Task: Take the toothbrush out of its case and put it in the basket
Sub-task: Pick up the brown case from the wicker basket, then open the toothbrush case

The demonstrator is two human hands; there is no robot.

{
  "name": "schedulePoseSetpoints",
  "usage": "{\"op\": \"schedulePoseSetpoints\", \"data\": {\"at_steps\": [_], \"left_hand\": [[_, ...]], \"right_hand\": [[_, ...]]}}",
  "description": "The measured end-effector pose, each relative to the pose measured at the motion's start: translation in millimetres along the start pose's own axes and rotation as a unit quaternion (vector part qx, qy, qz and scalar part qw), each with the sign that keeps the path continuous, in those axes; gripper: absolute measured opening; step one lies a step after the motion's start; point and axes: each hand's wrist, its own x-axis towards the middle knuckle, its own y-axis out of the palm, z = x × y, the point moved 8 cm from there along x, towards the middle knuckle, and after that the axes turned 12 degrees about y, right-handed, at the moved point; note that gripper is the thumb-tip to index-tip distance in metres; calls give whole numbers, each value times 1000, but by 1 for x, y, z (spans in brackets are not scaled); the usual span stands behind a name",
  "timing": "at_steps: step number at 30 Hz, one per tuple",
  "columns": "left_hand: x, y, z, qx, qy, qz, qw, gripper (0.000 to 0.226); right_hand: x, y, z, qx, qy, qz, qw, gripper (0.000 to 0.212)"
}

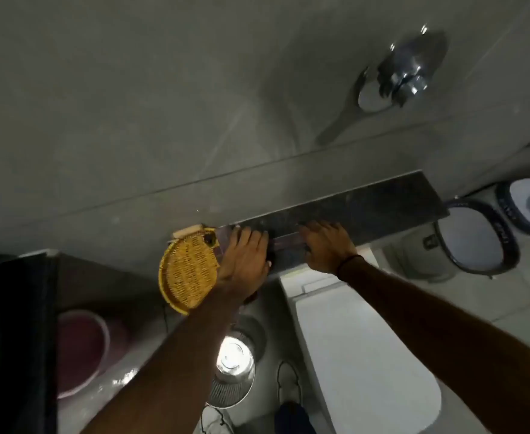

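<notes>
Both hands reach to a narrow dark stone shelf fixed to a grey tiled wall. The left hand lies palm down with fingers spread over something dark at the shelf's front edge; whether its grip closes on that thing cannot be told. The right hand rests flat just beside it, fingers extended, with a thin purplish strip between the two hands that may be the toothbrush case, too blurred to be sure. Touching the outer side of the left hand, a yellow woven basket sits at the shelf's end, overhanging it. Below the hands stand a white toilet cistern and a shiny metal bin; a chrome tap juts from the wall well above the right hand.
</notes>
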Motion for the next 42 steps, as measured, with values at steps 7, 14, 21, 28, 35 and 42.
{"op": "schedulePoseSetpoints", "data": {"at_steps": [7, 14, 21, 28, 35, 42], "left_hand": [[58, 51, -13, 16, 24, 73, 997, 73], [54, 25, 0, -157, -33, -21, 987, 40], [-41, -44, 22, -585, -200, -151, 772, 29], [-161, -98, 43, -635, -289, -250, 671, 28], [-229, -135, 39, -764, -225, -232, 558, 34], [-271, -172, 63, -780, -191, -281, 526, 37]], "right_hand": [[40, 40, -18, -12, -1, -41, 999, 49], [43, 21, -23, 2, 13, -10, 1000, 40], [-32, -57, -19, 137, 29, -67, 988, 42], [-129, -76, 30, 668, 245, 17, 703, 62], [-168, -118, 131, 831, 147, 162, 511, 24], [-193, -179, 175, 797, 116, 121, 580, 16]]}}
